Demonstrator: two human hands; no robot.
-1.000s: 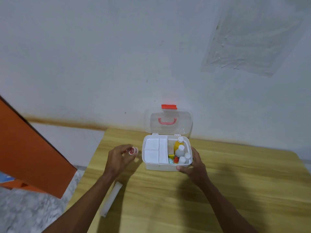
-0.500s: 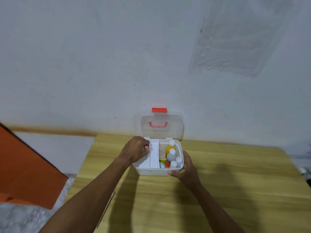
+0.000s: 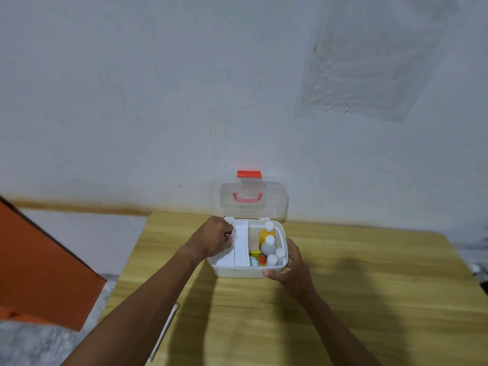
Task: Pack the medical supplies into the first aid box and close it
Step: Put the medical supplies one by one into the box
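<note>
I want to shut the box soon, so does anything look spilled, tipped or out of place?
Nothing spilled or tipped. In the first aid box the bottles stand upright. One flat white item lies unpacked at the table's left edge, under the left arm.

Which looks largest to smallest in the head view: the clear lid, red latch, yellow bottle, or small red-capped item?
1. Clear plastic lid
2. Yellow bottle with white cap
3. Red latch, close to the bottle in apparent size
4. Small red-capped item
</note>
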